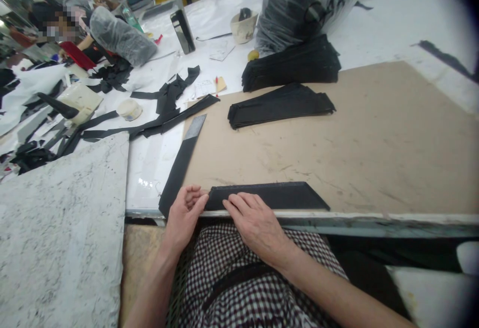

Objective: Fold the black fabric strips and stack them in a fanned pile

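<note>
A black strip of material [269, 195] with a slanted right end lies along the table's front edge. At its left end, my left hand [187, 213] pinches the strip's corner between thumb and curled fingers. My right hand [256, 220] rests on the strip just right of there, fingers stretched out and pressed down on it. Another black strip [181, 168] with a grey end slants away beside my left hand. Farther back on the brown board [374, 143] lie a small stack of black pieces [280, 106] and a thicker stack [292, 63].
A stained pale board [60, 238] is at the left. Black offcuts [168, 98], a round white lid [129, 110] and a tub with a dark handle [80, 103] lie beyond it. A plastic-wrapped bundle [299, 8], a cup [243, 26] and a phone [182, 31] stand farther back.
</note>
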Demonstrator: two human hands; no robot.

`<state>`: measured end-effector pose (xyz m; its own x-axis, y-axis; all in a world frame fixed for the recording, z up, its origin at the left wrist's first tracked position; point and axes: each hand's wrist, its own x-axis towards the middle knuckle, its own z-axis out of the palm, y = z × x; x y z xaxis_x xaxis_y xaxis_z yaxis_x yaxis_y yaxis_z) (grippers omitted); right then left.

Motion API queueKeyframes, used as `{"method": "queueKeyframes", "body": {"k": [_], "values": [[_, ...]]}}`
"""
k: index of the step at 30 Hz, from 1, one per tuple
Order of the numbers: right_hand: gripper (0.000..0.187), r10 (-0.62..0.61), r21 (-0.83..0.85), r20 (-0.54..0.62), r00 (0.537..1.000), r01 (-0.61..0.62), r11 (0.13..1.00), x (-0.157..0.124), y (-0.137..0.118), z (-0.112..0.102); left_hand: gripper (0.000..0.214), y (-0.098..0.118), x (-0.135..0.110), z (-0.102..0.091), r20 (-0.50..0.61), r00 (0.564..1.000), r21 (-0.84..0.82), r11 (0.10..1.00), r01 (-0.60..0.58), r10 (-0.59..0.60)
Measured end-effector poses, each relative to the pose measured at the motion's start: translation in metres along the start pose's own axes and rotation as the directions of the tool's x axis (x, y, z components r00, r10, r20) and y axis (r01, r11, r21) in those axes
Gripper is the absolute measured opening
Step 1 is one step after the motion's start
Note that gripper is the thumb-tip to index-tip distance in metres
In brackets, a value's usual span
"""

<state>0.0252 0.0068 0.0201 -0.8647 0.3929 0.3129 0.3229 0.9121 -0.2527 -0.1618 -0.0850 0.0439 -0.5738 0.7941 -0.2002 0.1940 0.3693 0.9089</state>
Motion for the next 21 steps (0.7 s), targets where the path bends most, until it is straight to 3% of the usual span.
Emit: {"method": "queueKeyframes", "body": {"k": [3, 12, 17, 21], "values": [[0.035, 0.004, 0.002, -0.005, 1.000, -0.004, 1.000, 0.000, 0.000, 0.001, 0.045, -0.004, 0.001, 0.003, -0.047, 0.998, 0.026, 0.999, -0.033, 0.035], [0.037, 0.021, -0.003, 0.003, 1.000, -0.021, 1.000, 0.003, -0.001, -0.003, 0.034, -0.008, -0.006, 0.015, -0.099, 0.967, 0.347, 0.919, -0.186, 0.233], [0.045, 0.040, -0.007, 0.060, 0.997, -0.039, 0.999, 0.009, -0.002, -0.005, 0.028, -0.018, -0.013, 0.020, -0.056, 0.892, 0.552, 0.759, -0.347, 0.449], [0.046, 0.060, 0.001, 0.068, 0.996, -0.060, 0.998, 0.011, -0.003, -0.003, 0.033, -0.023, -0.019, 0.019, 0.114, 0.794, 0.683, 0.534, -0.499, 0.597]]}}
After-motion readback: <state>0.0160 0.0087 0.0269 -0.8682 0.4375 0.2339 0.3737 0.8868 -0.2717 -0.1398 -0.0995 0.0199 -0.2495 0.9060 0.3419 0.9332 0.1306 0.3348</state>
